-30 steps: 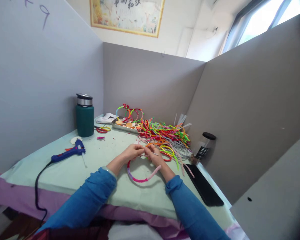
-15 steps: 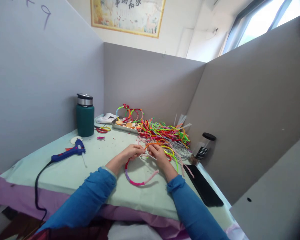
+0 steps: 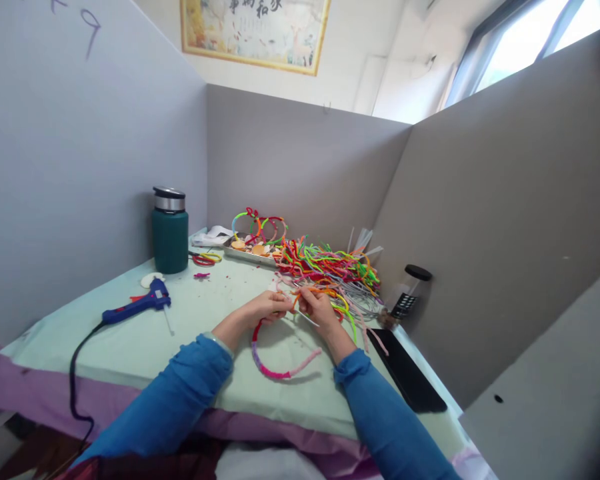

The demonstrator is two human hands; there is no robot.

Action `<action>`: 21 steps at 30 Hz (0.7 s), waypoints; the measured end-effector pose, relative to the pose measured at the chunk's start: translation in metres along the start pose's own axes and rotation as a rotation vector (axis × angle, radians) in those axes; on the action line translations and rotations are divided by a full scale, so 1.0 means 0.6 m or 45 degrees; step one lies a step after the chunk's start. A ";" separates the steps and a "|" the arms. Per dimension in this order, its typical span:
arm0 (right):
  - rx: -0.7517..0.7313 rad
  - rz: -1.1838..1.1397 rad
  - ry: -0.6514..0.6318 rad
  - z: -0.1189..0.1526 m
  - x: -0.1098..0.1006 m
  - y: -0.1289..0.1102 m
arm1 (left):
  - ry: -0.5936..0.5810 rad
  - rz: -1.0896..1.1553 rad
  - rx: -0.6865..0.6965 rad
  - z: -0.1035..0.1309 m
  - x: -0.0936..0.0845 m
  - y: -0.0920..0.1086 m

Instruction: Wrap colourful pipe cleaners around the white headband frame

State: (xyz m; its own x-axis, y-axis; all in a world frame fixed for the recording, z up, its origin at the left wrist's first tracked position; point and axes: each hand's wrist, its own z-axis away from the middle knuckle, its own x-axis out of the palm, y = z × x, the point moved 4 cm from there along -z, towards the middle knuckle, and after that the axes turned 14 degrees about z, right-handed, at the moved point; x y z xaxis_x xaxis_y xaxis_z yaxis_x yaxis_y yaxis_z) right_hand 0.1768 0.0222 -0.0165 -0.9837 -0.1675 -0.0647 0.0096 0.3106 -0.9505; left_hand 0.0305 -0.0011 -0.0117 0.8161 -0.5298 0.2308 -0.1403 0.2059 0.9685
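Note:
Between my hands is a curved hoop (image 3: 275,374) wrapped in sections of red, purple, magenta and pale pink fuzzy stem. My left hand (image 3: 267,306) is closed around its upper end, near the red section. An orange pipe cleaner (image 3: 297,300) runs from the hoop's end to my right hand (image 3: 316,308), whose fingers pinch it. A bare white strip of the hoop shows below my right fingers. The pale pink end of the hoop hangs free over the table, toward me.
A pile of colourful pipe cleaners (image 3: 325,263) lies behind my hands. A metal tray (image 3: 250,255) with round pieces and finished hoops stands at the back. A glue gun (image 3: 140,303), green bottle (image 3: 170,233) and scissors (image 3: 206,259) are left; a black phone-like slab (image 3: 410,373) and a lidded jar (image 3: 410,293) right.
The hoop has turned slightly, its free pink end shifting right and its lower curve coming a little nearer me. The orange pipe cleaner now bends down between my fingers.

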 end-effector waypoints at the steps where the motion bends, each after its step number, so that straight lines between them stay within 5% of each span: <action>1: -0.002 0.000 0.007 0.000 0.000 0.000 | -0.012 -0.013 0.005 0.001 0.001 0.000; 12: -0.048 0.118 0.083 -0.009 -0.005 0.010 | 0.009 0.121 0.227 0.001 0.003 0.017; 21: -0.088 0.332 0.045 0.018 0.005 -0.034 | 0.079 0.308 0.332 -0.001 -0.007 0.022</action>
State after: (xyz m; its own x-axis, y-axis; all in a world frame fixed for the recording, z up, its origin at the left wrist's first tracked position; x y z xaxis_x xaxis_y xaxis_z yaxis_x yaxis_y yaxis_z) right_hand 0.1756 0.0054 -0.0006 -0.9554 -0.0413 -0.2925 0.2521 0.4020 -0.8802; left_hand 0.0254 0.0042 0.0001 0.7733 -0.4385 0.4579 -0.4652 0.0983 0.8797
